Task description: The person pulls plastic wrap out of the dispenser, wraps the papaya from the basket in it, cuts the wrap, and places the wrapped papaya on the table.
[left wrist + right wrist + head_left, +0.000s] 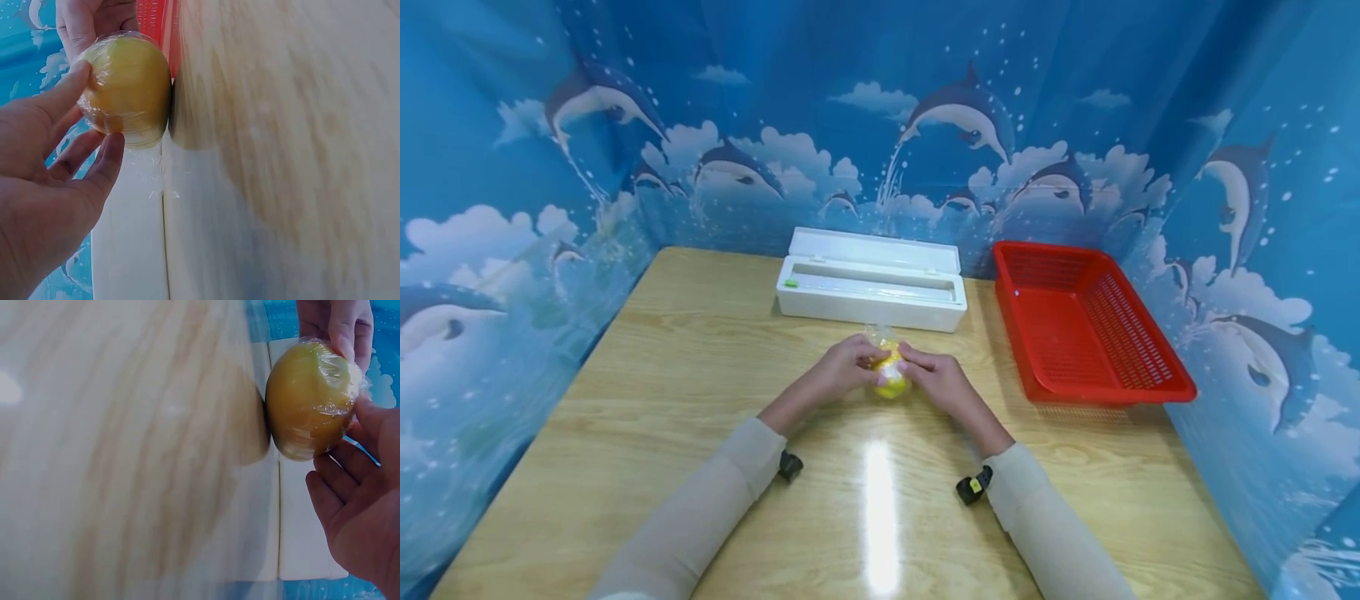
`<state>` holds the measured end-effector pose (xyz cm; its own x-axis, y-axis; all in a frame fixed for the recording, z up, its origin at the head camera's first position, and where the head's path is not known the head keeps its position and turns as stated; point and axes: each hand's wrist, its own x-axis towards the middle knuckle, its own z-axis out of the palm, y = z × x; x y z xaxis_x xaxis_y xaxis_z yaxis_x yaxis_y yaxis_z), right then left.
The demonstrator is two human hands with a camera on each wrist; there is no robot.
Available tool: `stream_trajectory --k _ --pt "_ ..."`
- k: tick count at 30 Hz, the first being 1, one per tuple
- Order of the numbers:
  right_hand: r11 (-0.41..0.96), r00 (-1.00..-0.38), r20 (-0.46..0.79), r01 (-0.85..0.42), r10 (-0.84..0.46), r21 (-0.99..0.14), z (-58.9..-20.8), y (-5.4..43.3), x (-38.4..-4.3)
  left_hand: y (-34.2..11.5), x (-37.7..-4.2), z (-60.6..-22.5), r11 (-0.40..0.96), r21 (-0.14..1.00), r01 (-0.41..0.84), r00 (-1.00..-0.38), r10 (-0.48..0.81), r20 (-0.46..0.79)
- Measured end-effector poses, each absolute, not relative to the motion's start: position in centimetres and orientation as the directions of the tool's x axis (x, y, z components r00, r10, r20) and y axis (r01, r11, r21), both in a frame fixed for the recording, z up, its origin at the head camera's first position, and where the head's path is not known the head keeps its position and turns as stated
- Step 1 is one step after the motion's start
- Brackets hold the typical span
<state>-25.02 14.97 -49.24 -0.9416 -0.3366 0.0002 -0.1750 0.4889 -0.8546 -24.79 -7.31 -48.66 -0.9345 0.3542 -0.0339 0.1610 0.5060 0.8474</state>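
**Rounded yellow fruit-like object (891, 385) wrapped in clear plastic film (880, 335)**

Head view. The object is on the pale, glossy wooden table (647, 400), close to the near side of a long white rectangular box (872, 312) whose white lid (874, 248) stands open at the far edge. A loose tuft of film shows at the object's far side. The left hand (842, 367) grips it from the left and the right hand (938, 379) from the right, fingers bent. A red plastic basket (1082, 333) with perforated walls stands at far right, before a blue dolphin-printed curtain (812, 42).

Left wrist view. The object is golden yellow with greenish and orange tints; the film lies close over it, glossy and finely creased. The left thumb and fingers, parted around its curve, pinch its left side.

Right wrist view. Wrinkled highlights gather on the film toward the far side, and the object's lower side meets its reflection in the wood. The right thumb and fingers, likewise parted and curved, hold the right side.
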Motion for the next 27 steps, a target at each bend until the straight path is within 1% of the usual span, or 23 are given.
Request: stream_trajectory --k 5,10,17,20,27 --pt "0.505 -0.949 -0.008 -0.16 -0.315 -0.848 -48.8 14.5 -25.0 -7.4 -24.9 -48.8 0.495 0.853 0.164 -0.941 0.338 -0.015" --pt "0.5 -0.945 -0.023 -0.151 -0.326 -0.853 -48.9 14.5 -24.6 -7.1 -24.7 -48.9 0.481 0.862 0.16 -0.954 0.3 0.01" --pt "0.52 -0.947 -0.001 -0.176 -0.322 -0.836 -48.8 14.0 -24.5 -7.4 -24.7 -48.7 0.466 0.874 0.136 -0.962 0.273 0.004" --pt "0.528 -0.948 0.003 -0.18 -0.319 -0.83 -48.8 13.7 -24.4 -7.4 -24.6 -48.8 0.462 0.875 0.144 -0.962 0.272 0.015" --pt "0.493 -0.958 0.0 -0.148 -0.287 -0.857 -49.0 13.9 -24.1 -7.0 -24.5 -48.8 0.464 0.87 0.166 -0.962 0.272 0.039"
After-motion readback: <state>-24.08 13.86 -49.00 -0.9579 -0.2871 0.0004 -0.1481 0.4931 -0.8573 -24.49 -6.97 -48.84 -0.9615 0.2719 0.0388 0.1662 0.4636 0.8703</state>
